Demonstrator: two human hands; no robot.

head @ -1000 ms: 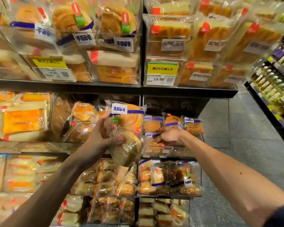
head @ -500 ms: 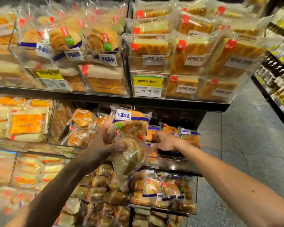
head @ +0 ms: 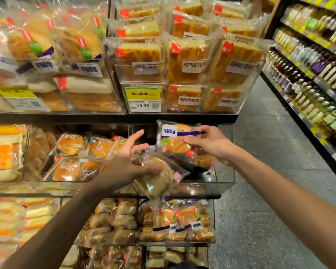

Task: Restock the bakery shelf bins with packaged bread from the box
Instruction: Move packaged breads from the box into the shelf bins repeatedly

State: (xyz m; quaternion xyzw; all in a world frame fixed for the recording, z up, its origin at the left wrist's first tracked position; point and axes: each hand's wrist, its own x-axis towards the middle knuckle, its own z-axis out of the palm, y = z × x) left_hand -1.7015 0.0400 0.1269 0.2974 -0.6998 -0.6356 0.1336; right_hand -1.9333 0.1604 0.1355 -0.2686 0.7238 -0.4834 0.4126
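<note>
warm light, blurred, edges distorted

- The black top shelf (head: 113,118) is carrying clear bins (head: 144,76) of wrapped cakes at 12 o'clock, a price tag (head: 143,100) hanging in front.
- The middle shelf's bins (head: 223,183) are holding bun packs (head: 70,169) at 9 o'clock.
- The lower bins (head: 175,243) at 6 o'clock are sitting full.
- The grey floor (head: 270,171) is running toward 1 o'clock beside bottle shelves (head: 306,74).
</note>
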